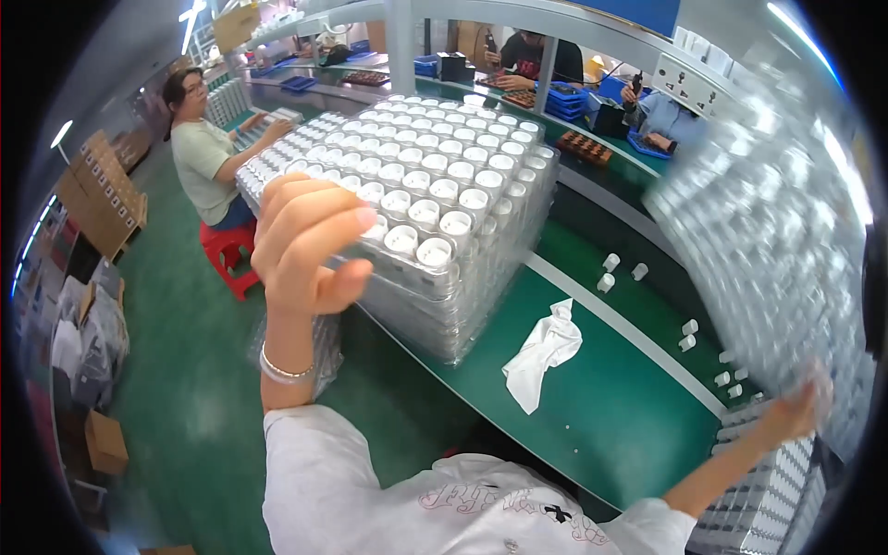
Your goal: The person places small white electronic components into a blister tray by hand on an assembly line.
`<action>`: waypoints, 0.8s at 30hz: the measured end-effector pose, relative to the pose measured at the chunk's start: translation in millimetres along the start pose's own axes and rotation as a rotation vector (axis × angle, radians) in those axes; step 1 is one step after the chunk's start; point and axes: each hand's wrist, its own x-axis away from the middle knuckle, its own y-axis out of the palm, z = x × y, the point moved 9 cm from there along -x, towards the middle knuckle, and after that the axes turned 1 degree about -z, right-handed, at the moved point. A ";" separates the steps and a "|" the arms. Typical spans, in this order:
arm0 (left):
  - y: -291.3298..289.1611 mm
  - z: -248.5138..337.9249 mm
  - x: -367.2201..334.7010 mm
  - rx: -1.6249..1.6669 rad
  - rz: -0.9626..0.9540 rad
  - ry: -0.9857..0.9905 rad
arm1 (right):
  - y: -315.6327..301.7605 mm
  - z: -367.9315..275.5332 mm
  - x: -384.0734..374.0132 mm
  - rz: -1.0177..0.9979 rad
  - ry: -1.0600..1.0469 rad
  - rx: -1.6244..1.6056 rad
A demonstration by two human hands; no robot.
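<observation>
My left hand (314,236), with a bracelet at its wrist, is raised in front of a tall stack of clear plastic trays (453,310). Its fingers are bent and apart from the thumb, with nothing seen between them. Rows of round white plastic pieces (433,252) fill the top tray's pockets. On the right side, my right hand (803,407) grips the lower edge of a clear plastic blister tray (763,231). That tray stands tilted up and is smeared by motion; no white pieces can be made out in it.
A white cloth (546,356) lies on the green bench (592,407). Several loose white pieces (606,282) are scattered along its far side. At the lower right stands another tray stack (758,499). A co-worker (199,148) sits on a red stool (227,250) at the left.
</observation>
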 end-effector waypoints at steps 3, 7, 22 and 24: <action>31.0 -31.6 41.2 -0.030 -0.202 -0.124 | -42.1 83.5 42.2 0.084 0.928 -0.720; 44.1 -39.5 76.7 -0.076 -0.194 -0.169 | -79.7 119.1 114.6 0.020 1.195 -0.875; 0.3 -106.4 114.7 0.143 0.115 -0.298 | 37.4 -65.4 190.6 -0.925 0.744 -0.450; -19.3 -120.3 134.4 0.063 0.206 -0.432 | 70.5 -139.6 118.8 -0.910 0.719 -0.829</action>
